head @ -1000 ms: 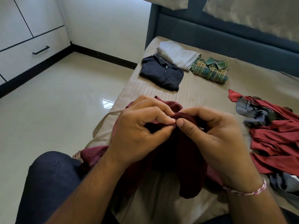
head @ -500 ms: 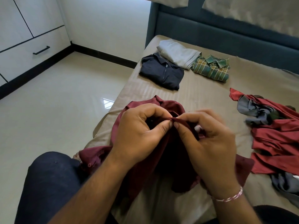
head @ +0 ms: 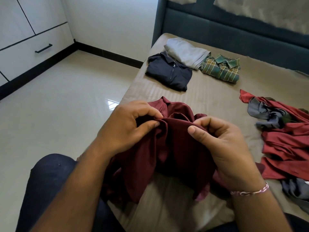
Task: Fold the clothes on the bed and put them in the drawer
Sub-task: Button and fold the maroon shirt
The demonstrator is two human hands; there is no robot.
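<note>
A dark maroon collared shirt [head: 167, 148] hangs bunched over the near part of the tan bed [head: 209, 97]. My left hand [head: 127, 128] pinches its upper edge between thumb and fingers. My right hand [head: 220, 141] grips the same edge a short way to the right. Three folded garments lie at the far end: a dark navy polo [head: 168, 72], a grey piece [head: 185, 52] and a green plaid shirt [head: 220, 69]. A loose heap of red and grey clothes [head: 282, 136] lies at the right. A white drawer with a black handle [head: 43, 48] is at the far left, shut.
A glossy beige tiled floor [head: 66, 106] spreads left of the bed. A dark blue padded headboard [head: 234, 29] backs the bed. My knee in dark trousers [head: 50, 178] is at the lower left. A thread bracelet [head: 249, 192] circles my right wrist.
My hands have drawn apart along the maroon shirt's edge, the right sliding rightward. The shirt's collar now shows beyond my left hand.
</note>
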